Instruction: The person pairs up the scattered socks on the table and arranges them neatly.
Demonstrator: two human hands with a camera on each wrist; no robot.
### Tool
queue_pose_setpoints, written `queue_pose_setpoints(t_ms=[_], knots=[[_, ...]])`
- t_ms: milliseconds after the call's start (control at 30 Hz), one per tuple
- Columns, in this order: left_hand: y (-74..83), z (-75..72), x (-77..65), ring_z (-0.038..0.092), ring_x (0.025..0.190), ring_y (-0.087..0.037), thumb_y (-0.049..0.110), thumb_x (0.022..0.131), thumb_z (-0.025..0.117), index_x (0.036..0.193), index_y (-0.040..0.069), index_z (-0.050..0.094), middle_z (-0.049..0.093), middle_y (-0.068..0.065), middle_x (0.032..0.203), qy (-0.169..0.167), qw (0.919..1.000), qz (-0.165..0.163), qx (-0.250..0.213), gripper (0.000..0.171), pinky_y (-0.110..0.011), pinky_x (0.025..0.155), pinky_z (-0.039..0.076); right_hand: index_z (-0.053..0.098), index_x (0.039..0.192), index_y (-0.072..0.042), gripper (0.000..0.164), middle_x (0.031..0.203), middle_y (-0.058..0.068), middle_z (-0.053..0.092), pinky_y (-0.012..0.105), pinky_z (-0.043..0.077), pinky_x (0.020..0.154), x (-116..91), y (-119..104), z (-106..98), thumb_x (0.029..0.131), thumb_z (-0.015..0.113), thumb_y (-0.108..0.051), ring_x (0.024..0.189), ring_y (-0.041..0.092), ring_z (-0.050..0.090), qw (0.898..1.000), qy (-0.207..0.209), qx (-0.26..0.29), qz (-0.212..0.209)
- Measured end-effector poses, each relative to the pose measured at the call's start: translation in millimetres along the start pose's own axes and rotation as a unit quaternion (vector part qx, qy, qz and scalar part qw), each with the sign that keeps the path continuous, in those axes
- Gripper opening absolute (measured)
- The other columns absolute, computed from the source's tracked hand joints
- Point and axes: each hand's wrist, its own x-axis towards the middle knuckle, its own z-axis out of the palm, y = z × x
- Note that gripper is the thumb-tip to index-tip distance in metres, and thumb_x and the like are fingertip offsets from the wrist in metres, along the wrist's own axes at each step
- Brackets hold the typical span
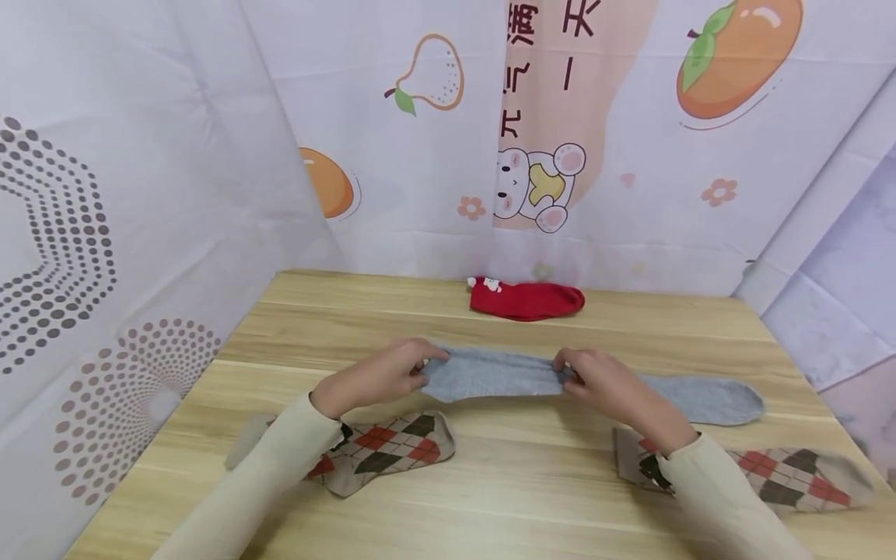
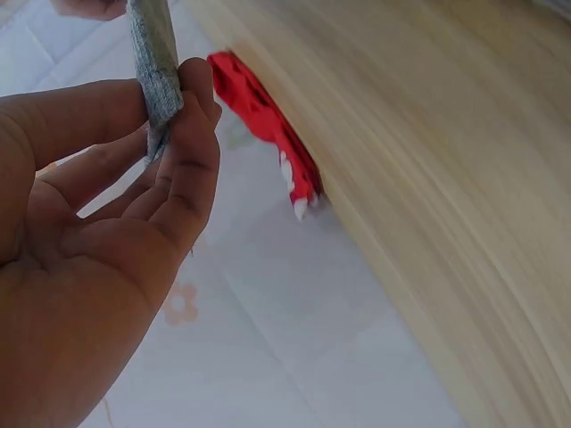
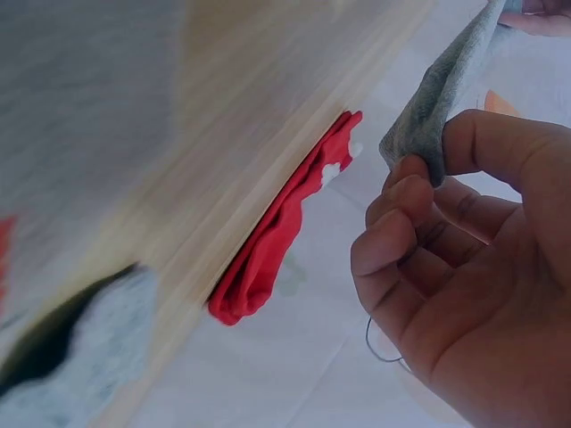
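A light grey sock (image 1: 500, 375) stretches sideways between the two hands, raised off the table. Its left end is pinched between thumb and fingers of my left hand (image 1: 392, 375); the left wrist view shows this folded grey edge (image 2: 159, 76) close up. At the other end, my right hand (image 1: 607, 389) pinches the sock, and a corner of the fabric (image 3: 424, 129) shows between thumb and fingertips in the right wrist view. Another grey sock (image 1: 714, 399) lies flat on the table just beyond the right wrist, partly hidden by it.
A red sock (image 1: 528, 301) with a white figure lies near the table's back edge. One argyle sock (image 1: 402, 445) rests under the left forearm, another argyle sock (image 1: 791, 476) under the right. Printed curtains (image 1: 420, 179) hang around the wooden table (image 1: 518, 482).
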Motion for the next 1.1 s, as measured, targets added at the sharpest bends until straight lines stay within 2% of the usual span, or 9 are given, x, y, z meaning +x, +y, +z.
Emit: queue_pose_setpoints(t_ms=[100,300,500,567,667,767,967,1100], knots=[[5.5,5.0,5.0,0.06,0.111,-0.02,-0.004,0.09,0.066,0.128,-0.001,0.063,0.064,-0.012,0.127,-0.005,0.9999,0.01,0.011,0.038,-0.035,0.092,0.051,0.068,0.101,-0.005,0.014,0.09,0.003,0.069,0.033,0.05,0.066,-6.6,3.8,-2.2,0.088,0.067,-0.001,0.071,0.008,0.054,1.0,-0.01,0.002,0.009],[15.8,13.8,14.9,0.059,0.113,-0.019,-0.003,0.091,0.064,0.129,0.0,0.063,0.062,-0.01,0.13,-0.021,0.9997,0.005,0.012,0.038,-0.034,0.094,0.05,0.068,0.105,-0.004,0.018,0.089,0.002,0.069,0.031,0.047,0.063,-19.9,12.4,-5.9,0.088,0.067,0.0,0.068,0.007,0.051,1.0,-0.008,0.008,0.02],[22.2,25.7,28.9,0.056,0.12,-0.018,-0.002,0.093,0.061,0.13,-0.001,0.063,0.059,-0.01,0.135,-0.045,0.9985,0.014,0.027,0.037,-0.031,0.097,0.049,0.068,0.104,-0.004,0.019,0.078,-0.003,0.063,0.027,0.042,0.058,-31.6,19.6,-7.3,0.086,0.066,0.001,0.061,0.008,0.045,0.999,-0.016,-0.001,0.041],[24.1,29.0,33.5,0.056,0.122,-0.018,-0.004,0.092,0.06,0.13,-0.001,0.063,0.059,-0.01,0.136,-0.051,0.9978,0.022,0.035,0.038,-0.031,0.098,0.048,0.069,0.104,-0.004,0.019,0.079,-0.002,0.064,0.028,0.044,0.059,-34.1,20.8,-6.5,0.086,0.066,0.002,0.063,0.008,0.049,0.999,-0.017,-0.01,0.038],[27.1,31.9,39.6,0.056,0.121,-0.019,-0.004,0.092,0.06,0.128,-0.001,0.063,0.061,-0.01,0.134,-0.06,0.9964,0.03,0.052,0.037,-0.031,0.099,0.048,0.07,0.104,-0.003,0.02,0.089,0.004,0.069,0.033,0.052,0.066,-35.9,21.7,-3.1,0.086,0.066,0.005,0.075,0.013,0.061,0.999,-0.015,-0.031,0.019],[29.9,33.4,45.2,0.059,0.113,-0.018,-0.003,0.092,0.061,0.125,0.0,0.065,0.064,-0.008,0.127,-0.069,0.995,0.033,0.064,0.034,-0.029,0.095,0.049,0.07,0.104,-0.003,0.021,0.097,0.008,0.072,0.039,0.055,0.074,-36.4,21.9,0.5,0.086,0.066,0.007,0.088,0.021,0.068,0.999,-0.006,-0.046,-0.001],[30.9,41.2,55.6,0.058,0.087,-0.013,-0.008,0.087,0.062,0.117,-0.001,0.069,0.069,-0.007,0.107,-0.08,0.991,0.056,0.091,0.031,-0.021,0.076,0.05,0.07,0.104,-0.005,0.022,0.098,0.006,0.071,0.039,0.055,0.075,-38.4,23.9,5.2,0.087,0.066,0.008,0.091,0.021,0.067,0.999,-0.006,-0.041,0.007],[30.7,46.2,58.7,0.055,0.082,-0.011,-0.007,0.087,0.062,0.116,-0.001,0.069,0.068,-0.006,0.1,-0.088,0.9875,0.065,0.114,0.031,-0.019,0.072,0.049,0.07,0.104,-0.006,0.021,0.099,0.006,0.071,0.037,0.054,0.074,-39.4,26.7,6.8,0.088,0.067,0.007,0.09,0.02,0.067,0.999,-0.017,-0.038,0.009]])
